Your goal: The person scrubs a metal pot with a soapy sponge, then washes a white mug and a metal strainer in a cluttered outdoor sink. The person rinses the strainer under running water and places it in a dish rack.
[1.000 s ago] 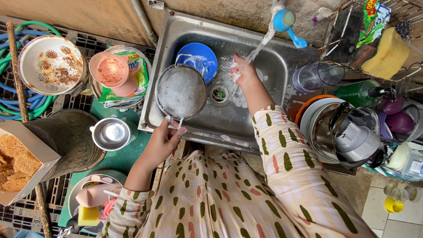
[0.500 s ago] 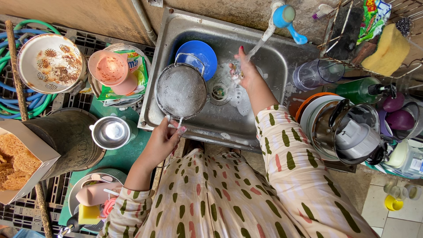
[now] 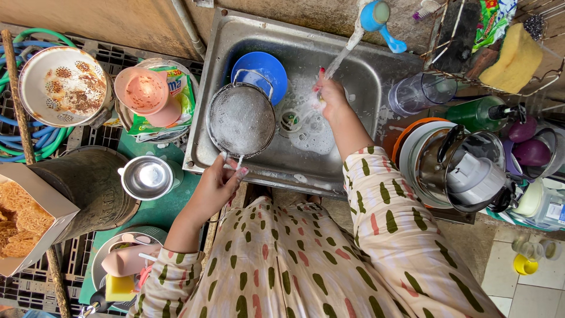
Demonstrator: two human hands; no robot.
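My left hand (image 3: 216, 184) grips the short handle of a round metal mesh strainer (image 3: 241, 119), holding it over the left side of a steel sink (image 3: 306, 165). My right hand (image 3: 331, 97) is under the stream running from a tap with a blue nozzle (image 3: 376, 16), fingers curled; whether it holds anything I cannot tell. Soapy water pools around the drain (image 3: 289, 121). A blue bowl (image 3: 260, 70) leans in the sink behind the strainer.
Left of the sink: a rusty white colander (image 3: 62, 87), a pink cup (image 3: 141, 91), a small steel pot (image 3: 147, 176), a box of dry noodles (image 3: 23, 218). Right: a clear tumbler (image 3: 421, 93), stacked pots and plates (image 3: 459, 168), a yellow sponge (image 3: 518, 59) in a wire rack.
The strainer and my left hand have barely shifted. My right hand has stayed under the running water, moving slightly.
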